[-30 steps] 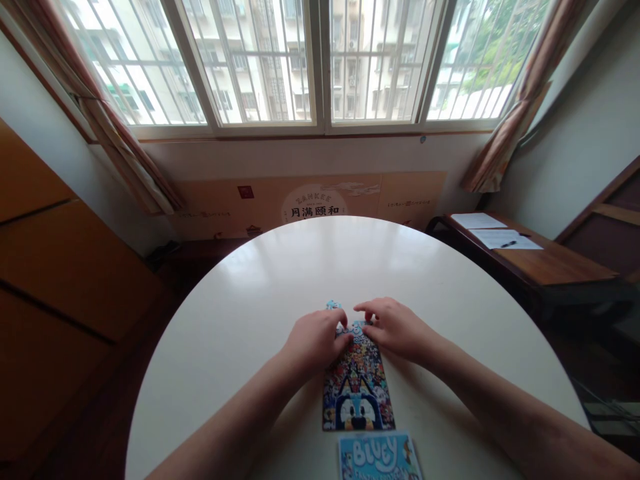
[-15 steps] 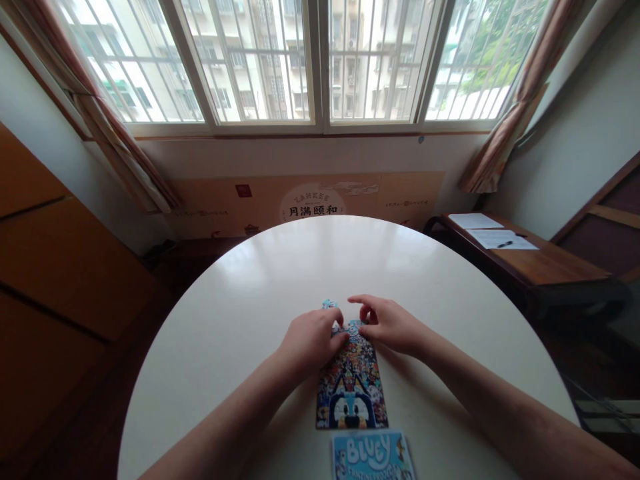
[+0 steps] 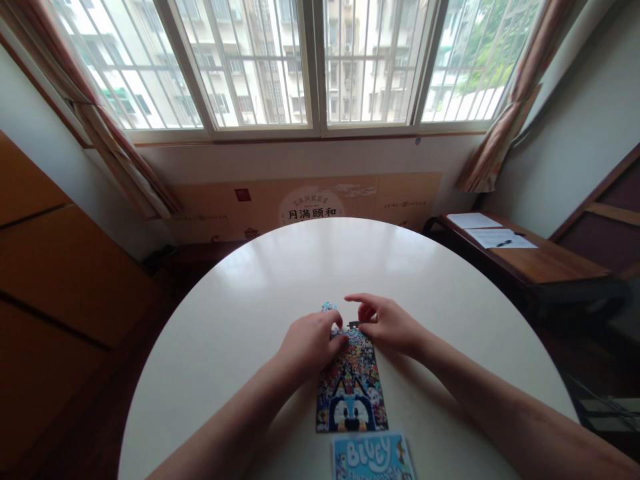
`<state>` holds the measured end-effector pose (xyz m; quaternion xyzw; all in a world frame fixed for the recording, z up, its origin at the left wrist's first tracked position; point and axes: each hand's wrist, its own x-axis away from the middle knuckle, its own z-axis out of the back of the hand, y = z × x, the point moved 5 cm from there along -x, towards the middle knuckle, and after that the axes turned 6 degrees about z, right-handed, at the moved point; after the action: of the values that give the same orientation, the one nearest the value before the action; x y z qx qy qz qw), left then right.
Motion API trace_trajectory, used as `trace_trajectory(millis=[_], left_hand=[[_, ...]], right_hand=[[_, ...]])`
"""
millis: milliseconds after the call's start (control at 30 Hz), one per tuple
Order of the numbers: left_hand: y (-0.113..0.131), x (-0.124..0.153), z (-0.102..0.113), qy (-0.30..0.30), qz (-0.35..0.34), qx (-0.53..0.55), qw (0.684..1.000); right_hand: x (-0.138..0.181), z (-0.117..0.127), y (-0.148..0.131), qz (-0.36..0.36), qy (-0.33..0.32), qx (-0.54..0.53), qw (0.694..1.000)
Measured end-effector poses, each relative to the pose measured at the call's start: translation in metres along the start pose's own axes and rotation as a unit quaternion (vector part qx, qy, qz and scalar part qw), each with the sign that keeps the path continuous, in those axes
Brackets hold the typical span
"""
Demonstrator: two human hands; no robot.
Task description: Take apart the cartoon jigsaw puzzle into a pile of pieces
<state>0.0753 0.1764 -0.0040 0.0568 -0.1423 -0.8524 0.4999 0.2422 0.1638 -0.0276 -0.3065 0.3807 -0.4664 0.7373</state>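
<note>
A colourful jigsaw puzzle with a blue cartoon dog lies on the round white table. My left hand rests on the puzzle's far left corner, fingers curled and pressing down. My right hand is at the far right corner, thumb and fingers pinched on a small dark puzzle piece, index finger stretched out. A loose light-blue piece lies on the table just beyond my left hand's fingertips.
The blue puzzle box sits at the table's near edge. A dark wooden side table with papers and a pen stands at the right. Windows and curtains fill the far wall; wooden cabinets are at the left.
My right hand has lifted a little at the puzzle's top edge and now pinches a small piece. The left hand has stayed nearly in place.
</note>
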Motion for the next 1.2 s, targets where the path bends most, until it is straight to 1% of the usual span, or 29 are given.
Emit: trace_trajectory(millis=[133, 267, 400, 533, 633, 800, 967, 1067, 1200], left_hand=[[0.000, 0.001, 0.000, 0.003, 0.000, 0.010, 1.000], [0.002, 0.001, 0.001, 0.018, -0.020, 0.026, 0.999], [0.003, 0.001, 0.005, 0.062, -0.036, 0.045, 0.996], [0.002, 0.002, 0.012, 0.110, -0.042, 0.075, 0.990], [0.000, 0.001, 0.014, 0.126, -0.045, 0.094, 0.986], [-0.001, -0.001, 0.015, 0.117, -0.046, 0.137, 0.983], [-0.004, -0.004, 0.019, 0.102, -0.032, 0.153, 0.982], [-0.010, -0.005, 0.022, 0.104, -0.020, 0.155, 0.982], [-0.016, -0.006, 0.024, 0.116, -0.008, 0.159, 0.980]], right_hand=[[-0.001, 0.002, -0.002, 0.003, 0.008, -0.007, 1.000], [-0.001, 0.007, -0.004, 0.000, 0.025, -0.017, 1.000], [-0.001, 0.013, -0.004, 0.005, 0.047, -0.044, 0.998], [-0.001, 0.013, -0.008, 0.017, 0.049, -0.078, 0.996], [-0.001, 0.011, -0.013, 0.024, 0.043, -0.097, 0.994], [0.000, 0.009, -0.018, 0.024, 0.043, -0.115, 0.992], [0.000, 0.008, -0.014, 0.005, 0.044, -0.120, 0.992], [0.000, 0.009, -0.011, -0.006, 0.046, -0.128, 0.991], [0.000, 0.009, -0.012, -0.003, 0.049, -0.140, 0.989]])
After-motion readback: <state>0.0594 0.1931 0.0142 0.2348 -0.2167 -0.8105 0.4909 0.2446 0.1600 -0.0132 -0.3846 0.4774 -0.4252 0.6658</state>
